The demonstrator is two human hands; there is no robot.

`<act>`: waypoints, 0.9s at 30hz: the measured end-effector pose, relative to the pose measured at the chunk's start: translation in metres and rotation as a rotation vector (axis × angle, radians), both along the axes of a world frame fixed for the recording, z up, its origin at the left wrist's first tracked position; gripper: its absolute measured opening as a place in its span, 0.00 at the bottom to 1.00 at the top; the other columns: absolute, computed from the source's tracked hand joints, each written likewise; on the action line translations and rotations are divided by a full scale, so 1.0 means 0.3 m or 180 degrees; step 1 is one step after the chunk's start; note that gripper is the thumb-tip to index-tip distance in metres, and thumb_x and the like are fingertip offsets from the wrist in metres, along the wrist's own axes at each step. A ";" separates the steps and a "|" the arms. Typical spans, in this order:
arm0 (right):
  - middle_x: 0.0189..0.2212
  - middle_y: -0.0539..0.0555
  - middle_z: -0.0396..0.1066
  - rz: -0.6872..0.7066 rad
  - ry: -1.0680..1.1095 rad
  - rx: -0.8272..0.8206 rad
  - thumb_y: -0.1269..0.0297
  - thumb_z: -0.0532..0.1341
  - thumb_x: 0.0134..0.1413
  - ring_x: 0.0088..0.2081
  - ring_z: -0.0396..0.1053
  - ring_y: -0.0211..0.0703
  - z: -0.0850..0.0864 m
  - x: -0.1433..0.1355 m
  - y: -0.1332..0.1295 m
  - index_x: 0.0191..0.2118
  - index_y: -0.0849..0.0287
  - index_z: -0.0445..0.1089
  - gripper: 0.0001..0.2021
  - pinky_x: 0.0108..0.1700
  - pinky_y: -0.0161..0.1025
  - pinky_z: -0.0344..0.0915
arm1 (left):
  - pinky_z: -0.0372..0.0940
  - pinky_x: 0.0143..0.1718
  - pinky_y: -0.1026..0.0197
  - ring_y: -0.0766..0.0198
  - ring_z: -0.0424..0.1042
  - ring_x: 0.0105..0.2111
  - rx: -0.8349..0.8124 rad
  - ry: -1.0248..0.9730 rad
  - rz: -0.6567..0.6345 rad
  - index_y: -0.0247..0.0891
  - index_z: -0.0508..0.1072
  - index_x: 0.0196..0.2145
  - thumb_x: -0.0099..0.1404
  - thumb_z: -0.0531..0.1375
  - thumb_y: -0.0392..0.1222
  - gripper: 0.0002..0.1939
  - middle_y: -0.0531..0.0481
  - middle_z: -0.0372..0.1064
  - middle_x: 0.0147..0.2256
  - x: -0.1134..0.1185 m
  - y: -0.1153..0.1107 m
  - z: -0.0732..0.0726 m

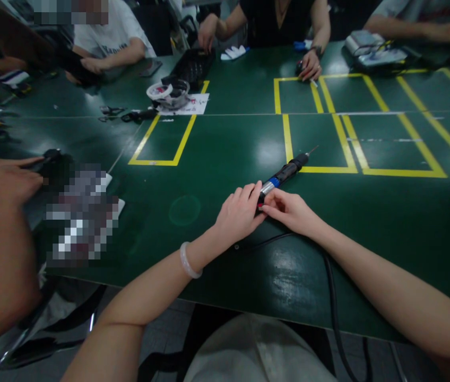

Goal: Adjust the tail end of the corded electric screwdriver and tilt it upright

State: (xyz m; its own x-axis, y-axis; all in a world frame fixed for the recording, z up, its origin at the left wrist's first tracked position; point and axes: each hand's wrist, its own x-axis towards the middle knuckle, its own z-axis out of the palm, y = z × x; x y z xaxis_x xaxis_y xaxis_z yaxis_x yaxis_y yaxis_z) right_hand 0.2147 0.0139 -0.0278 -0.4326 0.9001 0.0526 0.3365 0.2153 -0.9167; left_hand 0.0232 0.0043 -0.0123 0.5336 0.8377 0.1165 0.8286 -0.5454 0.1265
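An electric screwdriver (pixel 287 171) with a black nose, a blue band and a silver section lies slanted over the green table, its thin bit pointing away to the upper right. My left hand (pixel 240 211), with a pale bracelet at the wrist, is closed over the rear of its body. Beside it, my right hand (pixel 291 210) has thumb and fingers pinched on the tool's rear end, where a small red part shows. Both hands hide most of that end. A black cable (pixel 265 244) runs from under the hands along the tabletop.
Yellow tape outlines (pixel 328 170) mark the green table (pixel 217 143). Tape rolls (pixel 169 94) on a white sheet and a black tray (pixel 193 66) stand at the back left. Another person's arm (pixel 2 212) reaches in at left; several people sit across. A thick cable (pixel 332 297) hangs over the front edge.
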 end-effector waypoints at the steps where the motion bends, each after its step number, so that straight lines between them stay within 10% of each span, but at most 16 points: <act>1: 0.19 0.44 0.63 -0.0027 0.0247 -0.0382 0.54 0.63 0.60 0.19 0.58 0.34 0.003 -0.002 -0.002 0.33 0.56 0.63 0.13 0.23 0.33 0.54 | 0.66 0.51 0.50 0.48 0.67 0.53 -0.0026 -0.0049 -0.0035 0.32 0.55 0.69 0.72 0.57 0.52 0.35 0.35 0.64 0.59 -0.009 0.003 -0.002; 5: 0.14 0.42 0.60 -0.0111 0.0928 -0.1440 0.48 0.64 0.57 0.14 0.53 0.32 0.012 -0.006 -0.006 0.33 0.56 0.62 0.17 0.16 0.31 0.47 | 0.65 0.54 0.50 0.47 0.66 0.55 -0.0106 -0.0136 -0.0158 0.30 0.53 0.69 0.70 0.59 0.51 0.37 0.34 0.62 0.61 -0.036 0.011 -0.008; 9: 0.17 0.45 0.66 -0.0125 0.1023 -0.1432 0.47 0.65 0.56 0.16 0.61 0.34 0.010 -0.007 -0.008 0.34 0.56 0.62 0.18 0.17 0.31 0.55 | 0.65 0.55 0.50 0.48 0.66 0.55 -0.0165 -0.0203 -0.0193 0.32 0.53 0.69 0.70 0.60 0.49 0.37 0.35 0.61 0.62 -0.042 0.014 -0.010; 19: 0.36 0.57 0.75 0.0437 -0.1088 0.1890 0.63 0.55 0.69 0.38 0.72 0.46 -0.006 0.018 -0.024 0.44 0.56 0.74 0.10 0.39 0.40 0.66 | 0.65 0.55 0.49 0.47 0.66 0.56 -0.0242 -0.0179 -0.0158 0.33 0.53 0.70 0.69 0.61 0.50 0.39 0.36 0.61 0.63 -0.041 0.017 -0.006; 27: 0.34 0.58 0.76 0.0722 -0.1538 0.2399 0.60 0.54 0.71 0.36 0.72 0.46 -0.011 0.048 -0.031 0.48 0.59 0.77 0.15 0.38 0.41 0.66 | 0.65 0.53 0.48 0.46 0.66 0.55 -0.0144 -0.0178 -0.0220 0.30 0.52 0.70 0.69 0.59 0.57 0.42 0.33 0.60 0.63 -0.045 0.015 -0.023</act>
State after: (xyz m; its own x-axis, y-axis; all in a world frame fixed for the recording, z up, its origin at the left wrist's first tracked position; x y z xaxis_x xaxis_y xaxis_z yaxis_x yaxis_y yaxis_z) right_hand 0.2291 0.0045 -0.0312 -0.7218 0.5923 0.3580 0.5230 0.8056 -0.2783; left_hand 0.0097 0.0088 -0.0192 0.5841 0.8041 0.1105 0.7801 -0.5938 0.1974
